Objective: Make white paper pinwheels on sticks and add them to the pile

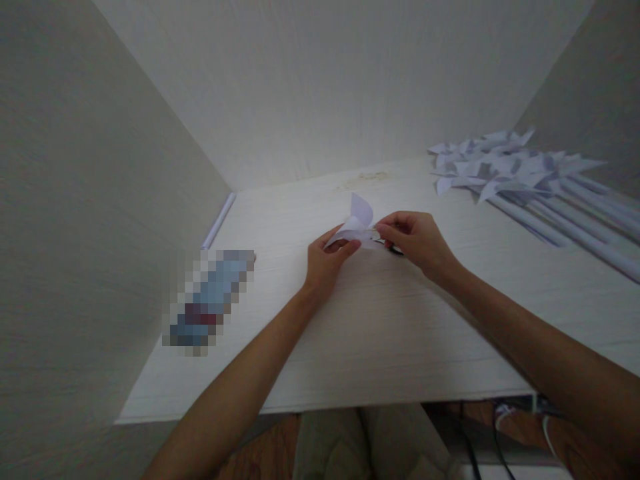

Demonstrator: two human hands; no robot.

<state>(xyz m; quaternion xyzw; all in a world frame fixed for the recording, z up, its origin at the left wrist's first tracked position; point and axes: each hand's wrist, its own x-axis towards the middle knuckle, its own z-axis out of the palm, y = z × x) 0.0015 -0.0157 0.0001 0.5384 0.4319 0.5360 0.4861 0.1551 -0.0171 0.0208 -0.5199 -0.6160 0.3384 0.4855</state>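
Both my hands meet over the middle of a white table [380, 333]. Between them is a small folded white paper piece [359, 220] with curled flaps standing up. My left hand [327, 257] pinches its left underside with thumb and fingers. My right hand [417, 240] pinches its right side, fingers closed. A thin dark object [395, 250] pokes out under my right fingers; I cannot tell what it is.
A pile of finished white paper pinwheels [500, 167] on long white sticks [575, 223] lies at the table's back right. A white rolled stick [219, 220] rests along the left wall. A blurred-out object [210, 300] lies left of my hands. Walls enclose three sides.
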